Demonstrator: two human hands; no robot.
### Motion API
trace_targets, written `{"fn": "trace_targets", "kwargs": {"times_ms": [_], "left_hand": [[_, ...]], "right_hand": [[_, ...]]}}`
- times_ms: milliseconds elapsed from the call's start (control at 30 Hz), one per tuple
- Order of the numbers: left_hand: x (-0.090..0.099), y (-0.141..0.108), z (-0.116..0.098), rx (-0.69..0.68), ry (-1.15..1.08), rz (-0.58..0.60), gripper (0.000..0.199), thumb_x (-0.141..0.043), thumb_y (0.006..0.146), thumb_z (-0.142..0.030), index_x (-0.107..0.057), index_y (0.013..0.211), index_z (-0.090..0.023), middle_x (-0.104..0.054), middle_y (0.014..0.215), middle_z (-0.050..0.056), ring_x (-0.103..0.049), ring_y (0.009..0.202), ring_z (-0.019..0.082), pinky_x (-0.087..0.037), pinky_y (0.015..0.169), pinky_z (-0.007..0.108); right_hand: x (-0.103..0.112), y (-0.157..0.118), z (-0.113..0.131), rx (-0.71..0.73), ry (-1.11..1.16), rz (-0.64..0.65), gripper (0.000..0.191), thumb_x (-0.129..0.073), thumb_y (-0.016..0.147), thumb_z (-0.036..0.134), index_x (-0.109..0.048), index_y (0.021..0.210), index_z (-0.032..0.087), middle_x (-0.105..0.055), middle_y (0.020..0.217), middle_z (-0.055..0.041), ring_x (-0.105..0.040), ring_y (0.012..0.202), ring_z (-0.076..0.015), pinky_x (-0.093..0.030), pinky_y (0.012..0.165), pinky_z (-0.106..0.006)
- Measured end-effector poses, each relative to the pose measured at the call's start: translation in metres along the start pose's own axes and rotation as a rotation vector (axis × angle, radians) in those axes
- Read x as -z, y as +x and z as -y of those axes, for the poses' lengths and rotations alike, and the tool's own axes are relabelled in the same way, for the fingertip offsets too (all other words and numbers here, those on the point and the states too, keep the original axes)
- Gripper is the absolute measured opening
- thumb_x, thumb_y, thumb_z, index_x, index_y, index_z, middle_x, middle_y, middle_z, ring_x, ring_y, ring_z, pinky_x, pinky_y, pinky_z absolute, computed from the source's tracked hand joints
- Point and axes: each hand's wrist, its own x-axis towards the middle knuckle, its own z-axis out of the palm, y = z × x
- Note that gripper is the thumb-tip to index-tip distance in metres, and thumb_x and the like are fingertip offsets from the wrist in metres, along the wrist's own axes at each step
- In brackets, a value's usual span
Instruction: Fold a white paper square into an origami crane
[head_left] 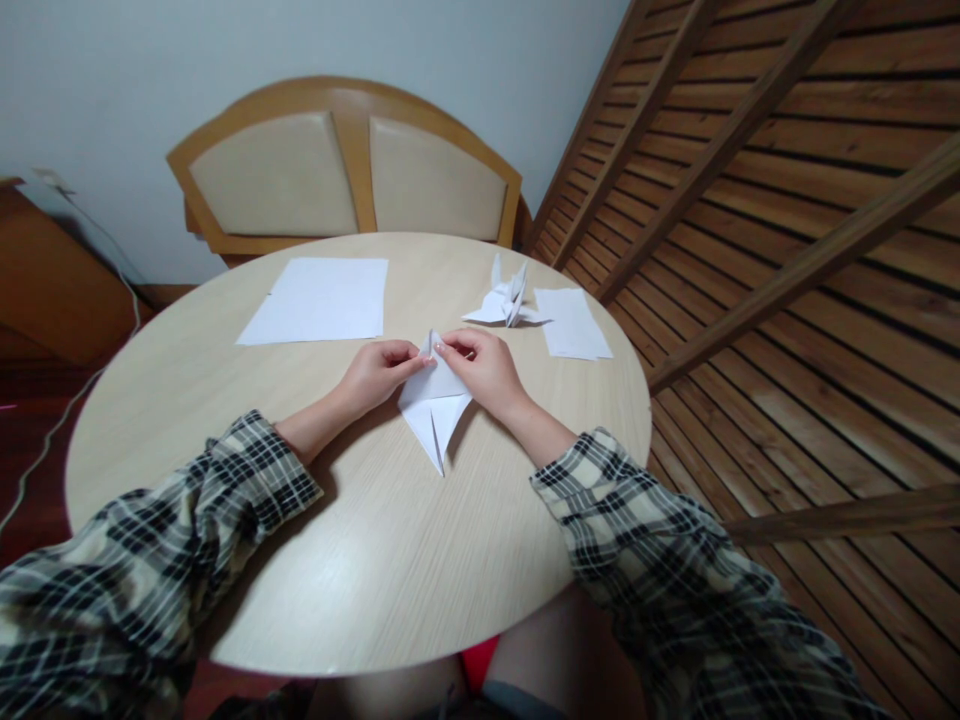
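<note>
A partly folded sheet of white origami paper [435, 412] is held over the middle of the table, one long point facing me and split by a slit down its centre. My left hand [379, 375] pinches its far tip from the left, thumb and forefinger closed on it. From the right, my right hand [484, 370] grips the same far end between thumb and forefinger, its fingertips close to the left ones. The curled fingers hide part of the upper folds.
White paper sheets [319, 300] lie at the back left of the round wooden table [360, 560]. Folded paper cranes [508, 298] stand at the back right, beside smaller paper pieces [574, 325]. A padded headboard-like panel [277, 175] rises behind; a slatted wooden screen [787, 250] borders the right.
</note>
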Motion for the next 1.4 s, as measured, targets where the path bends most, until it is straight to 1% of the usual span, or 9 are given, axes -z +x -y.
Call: {"fn": "trace_targets", "kwargs": {"times_ms": [367,700,933,1033,1133,1267,1400], "left_hand": [[0.0015,0.0017,-0.0005,0.023,0.009,0.032,0.035,-0.066,0.081,-0.045,-0.056,0.061,-0.019,-0.045,0.056,-0.003,-0.037,0.053,0.011,-0.027,0.05,0.026],[0.002,0.0015,0.0009,0.035,-0.025,0.046,0.034,-0.067,0.08,-0.046,-0.057,0.062,-0.019,-0.047,0.057,-0.002,-0.038,0.053,0.011,-0.027,0.049,0.026],[-0.0001,0.0013,-0.0022,0.051,-0.042,0.027,0.035,-0.069,0.079,-0.046,-0.055,0.063,-0.019,-0.045,0.058,-0.003,-0.037,0.053,0.01,-0.027,0.049,0.026],[0.0,0.0008,-0.0052,0.022,-0.039,0.049,0.033,-0.069,0.079,-0.046,-0.056,0.064,-0.019,-0.047,0.06,-0.002,-0.039,0.055,0.011,-0.03,0.051,0.027],[0.0004,0.0007,-0.0062,-0.015,-0.044,0.064,0.034,-0.062,0.084,-0.05,-0.062,0.072,-0.018,-0.053,0.065,0.0,-0.044,0.06,0.014,-0.037,0.056,0.028],[-0.0007,0.0012,-0.0027,-0.004,-0.051,0.018,0.044,-0.054,0.089,-0.057,-0.058,0.067,-0.019,-0.051,0.064,0.001,-0.045,0.062,0.016,-0.04,0.059,0.03],[-0.0026,0.0007,0.0004,0.009,-0.089,-0.012,0.041,-0.057,0.089,-0.054,-0.061,0.069,-0.018,-0.053,0.065,0.001,-0.047,0.063,0.015,-0.04,0.059,0.029]], "right_hand": [[-0.0002,-0.0002,-0.0019,0.04,-0.034,-0.011,0.01,-0.069,0.086,0.021,-0.075,0.078,0.022,-0.073,0.081,-0.0027,-0.063,0.076,-0.0164,-0.05,0.07,-0.031],[0.0005,-0.0001,-0.0014,0.048,-0.04,-0.009,0.011,-0.069,0.086,0.019,-0.074,0.077,0.022,-0.072,0.08,-0.0027,-0.063,0.076,-0.0167,-0.05,0.07,-0.031],[0.0006,-0.0008,-0.0006,0.034,-0.016,-0.016,0.008,-0.067,0.087,0.022,-0.074,0.083,0.021,-0.074,0.088,-0.0042,-0.064,0.077,-0.0165,-0.051,0.072,-0.031],[0.0005,-0.0013,-0.0003,0.033,0.0,-0.008,0.009,-0.066,0.088,0.023,-0.074,0.084,0.021,-0.075,0.089,-0.0045,-0.064,0.077,-0.0163,-0.051,0.072,-0.031],[-0.0004,-0.0017,-0.0005,0.038,0.024,-0.01,0.009,-0.066,0.088,0.025,-0.073,0.084,0.02,-0.074,0.087,-0.0046,-0.064,0.077,-0.016,-0.051,0.072,-0.031],[-0.0017,-0.0026,-0.0006,0.03,0.05,0.002,0.014,-0.067,0.089,0.033,-0.073,0.085,0.021,-0.074,0.089,-0.0048,-0.063,0.077,-0.0158,-0.051,0.071,-0.03],[-0.0027,-0.0036,-0.0008,0.029,0.066,-0.012,0.016,-0.068,0.089,0.035,-0.072,0.083,0.02,-0.072,0.087,-0.0045,-0.063,0.078,-0.0162,-0.05,0.071,-0.031]]}}
